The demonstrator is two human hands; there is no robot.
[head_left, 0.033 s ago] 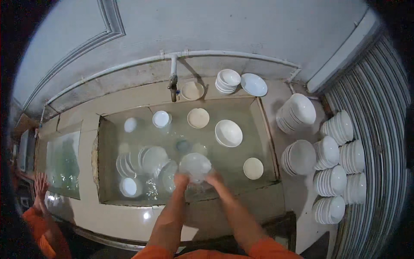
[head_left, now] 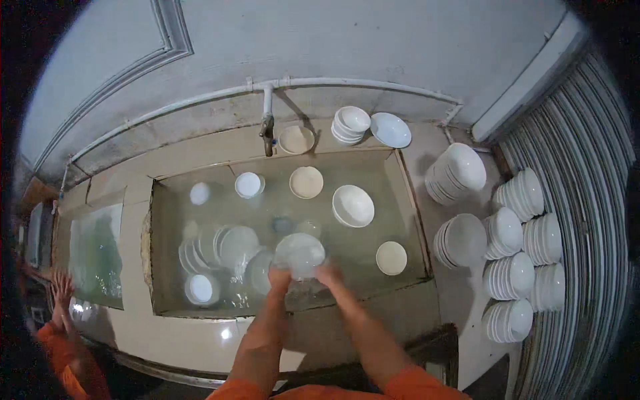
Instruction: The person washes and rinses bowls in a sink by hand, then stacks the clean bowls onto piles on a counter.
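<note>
A white bowl [head_left: 300, 251] is held between my two hands at the water's surface, near the front of a tiled basin [head_left: 415, 200]. My left hand [head_left: 280, 276] is closed on the bowl's left edge. On its right edge is my right hand [head_left: 327, 273], with fingers blurred and partly lost against the water. Directly left of the held bowl, a submerged dish [head_left: 259, 272] lies close to my left hand. Farther left, several white dishes lean in a row under water, the front one a round plate [head_left: 239, 247].
A large bowl [head_left: 353, 206], a cream bowl [head_left: 306, 182] and a small dish [head_left: 391, 258] sit in the basin. Behind it are a tap [head_left: 268, 133] and stacked bowls [head_left: 351, 124]. Bowl stacks [head_left: 460, 240] line the right ledge. At far left, another person's hands [head_left: 62, 287] are beside a second basin [head_left: 97, 247].
The held bowl and my right hand have shifted very slightly left. My left hand keeps its place at the bowl's edge.
</note>
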